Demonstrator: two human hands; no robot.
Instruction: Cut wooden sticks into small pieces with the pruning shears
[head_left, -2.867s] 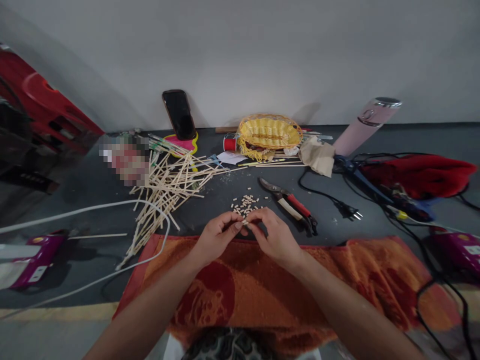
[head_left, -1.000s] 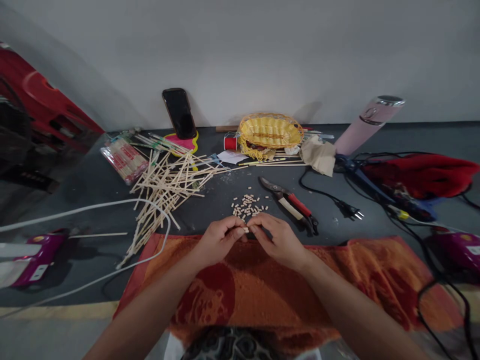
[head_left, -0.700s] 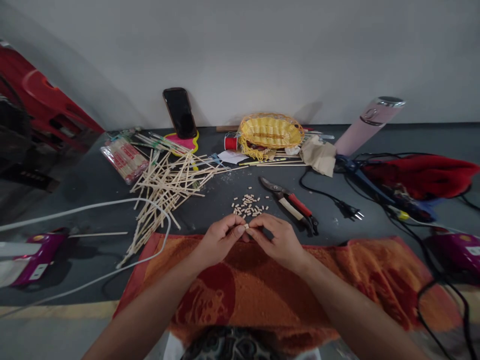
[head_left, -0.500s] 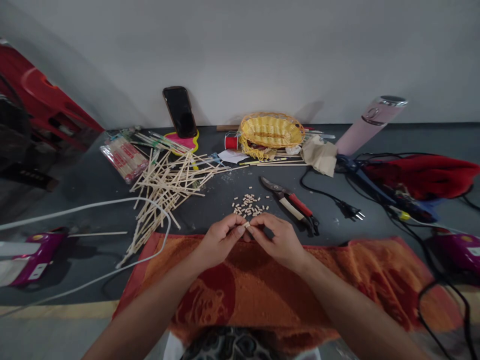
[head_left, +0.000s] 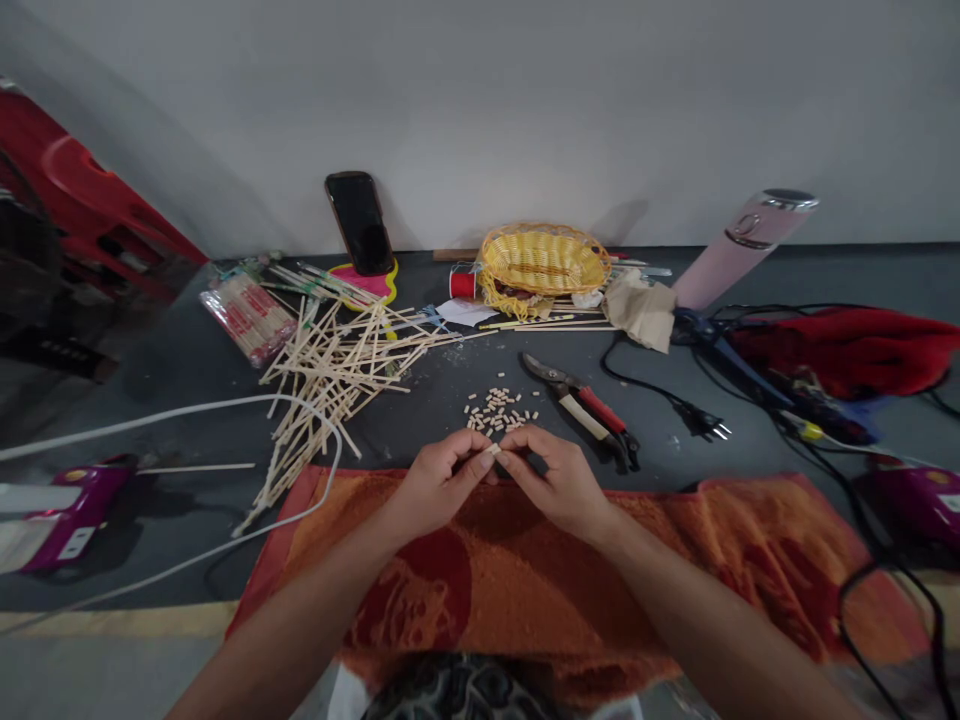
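Note:
My left hand [head_left: 448,478] and my right hand [head_left: 556,474] meet fingertip to fingertip over the far edge of an orange towel [head_left: 540,590]. Pinched between both thumbs and forefingers is a small pale wooden piece [head_left: 493,450], mostly covered by the fingers. Just beyond the fingertips lies a scatter of short cut wooden pieces [head_left: 498,400] on the dark tabletop. Pruning shears [head_left: 581,405] with red and white handles rest to the right of this pile. A loose heap of thin wooden sticks [head_left: 337,370] spreads out to the left.
A yellow woven basket [head_left: 546,262], a red thread spool [head_left: 462,285] and a propped phone [head_left: 360,222] stand along the wall. A pink flask [head_left: 739,250] leans at right, near a black plug [head_left: 701,422] and cables. A white cord [head_left: 225,403] crosses the left side beside a purple device [head_left: 82,515].
Both hands stay almost in place, fingertips still together on the small wooden piece. The view shifts very slightly; nothing else visibly moves.

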